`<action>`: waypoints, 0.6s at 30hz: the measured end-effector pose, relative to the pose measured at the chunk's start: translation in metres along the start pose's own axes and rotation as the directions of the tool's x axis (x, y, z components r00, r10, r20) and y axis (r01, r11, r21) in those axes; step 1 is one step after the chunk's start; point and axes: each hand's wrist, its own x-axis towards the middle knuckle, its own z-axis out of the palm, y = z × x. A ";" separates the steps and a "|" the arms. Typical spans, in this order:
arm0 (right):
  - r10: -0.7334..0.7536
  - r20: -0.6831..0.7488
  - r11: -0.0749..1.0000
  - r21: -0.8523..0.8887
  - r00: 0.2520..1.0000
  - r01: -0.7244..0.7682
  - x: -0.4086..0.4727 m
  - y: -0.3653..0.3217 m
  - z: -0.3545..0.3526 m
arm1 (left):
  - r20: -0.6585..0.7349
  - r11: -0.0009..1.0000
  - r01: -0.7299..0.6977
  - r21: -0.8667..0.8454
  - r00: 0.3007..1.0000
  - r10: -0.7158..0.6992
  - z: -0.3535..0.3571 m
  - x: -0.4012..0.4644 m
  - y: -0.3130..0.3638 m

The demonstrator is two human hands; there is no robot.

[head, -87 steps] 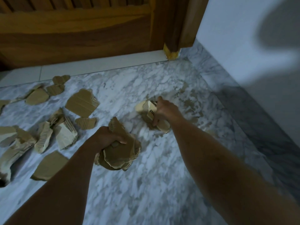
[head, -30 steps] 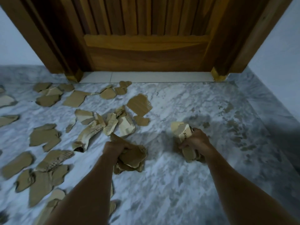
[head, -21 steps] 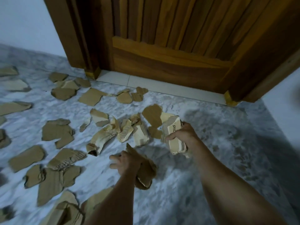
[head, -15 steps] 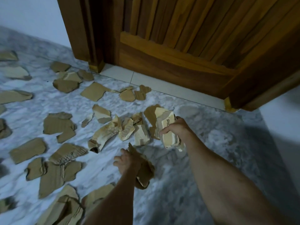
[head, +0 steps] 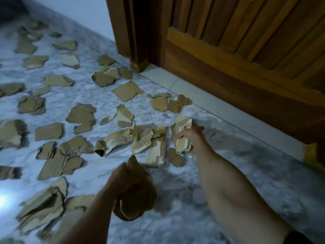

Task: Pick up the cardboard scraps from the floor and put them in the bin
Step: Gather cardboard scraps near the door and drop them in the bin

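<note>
Several torn brown cardboard scraps lie scattered over the marble floor point(head: 237, 173), mostly left and centre. My left hand point(head: 123, 176) grips a bunch of dark scraps point(head: 137, 199) low in the middle of the view. My right hand point(head: 190, 136) holds a pale wad of scraps point(head: 182, 134) with printed letters, just above the floor beside a crumpled cluster of scraps point(head: 140, 140). A small scrap point(head: 175, 157) lies just below that hand. No bin is in view.
A wooden door point(head: 246, 50) and its frame point(head: 133, 32) stand at the upper right, with a pale threshold strip point(head: 202, 95) beneath. A white wall point(head: 79, 13) runs along the upper left. A bright glare spot point(head: 2, 199) shows at the left edge.
The view has swung left, showing more scraps. My right hand carried its wad forward and left to the crumpled cluster. My left hand kept its bunch.
</note>
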 end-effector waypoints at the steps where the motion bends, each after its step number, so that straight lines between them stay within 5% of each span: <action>1: -0.019 -0.044 0.993 -0.121 0.999 0.013 0.000 -0.005 0.001 | -0.037 0.995 0.004 -0.096 0.999 -0.008 0.000 -0.007 -0.003; 4: -0.141 -0.106 0.914 -0.396 0.984 0.088 -0.008 -0.014 0.003 | -0.174 0.831 0.007 -0.557 0.977 -0.125 0.005 -0.032 -0.020; 7: -0.082 -0.111 0.932 -0.362 0.990 0.037 -0.019 -0.011 0.006 | -0.130 0.556 0.059 -0.829 0.946 -0.296 0.014 -0.054 -0.042; 10: -0.100 -0.103 0.958 -0.278 0.990 0.068 -0.028 -0.002 0.005 | -0.041 0.323 0.057 -0.945 0.957 -0.288 0.026 -0.069 -0.069; 15: -0.109 -0.068 0.982 0.150 0.992 0.118 -0.052 0.023 0.003 | -0.054 0.280 0.003 -0.960 0.979 -0.197 0.029 -0.103 -0.085; 18: -0.199 -0.129 0.843 0.484 0.971 0.237 -0.082 0.040 -0.003 | -0.189 0.309 -0.088 -0.947 0.930 -0.316 0.015 -0.119 -0.116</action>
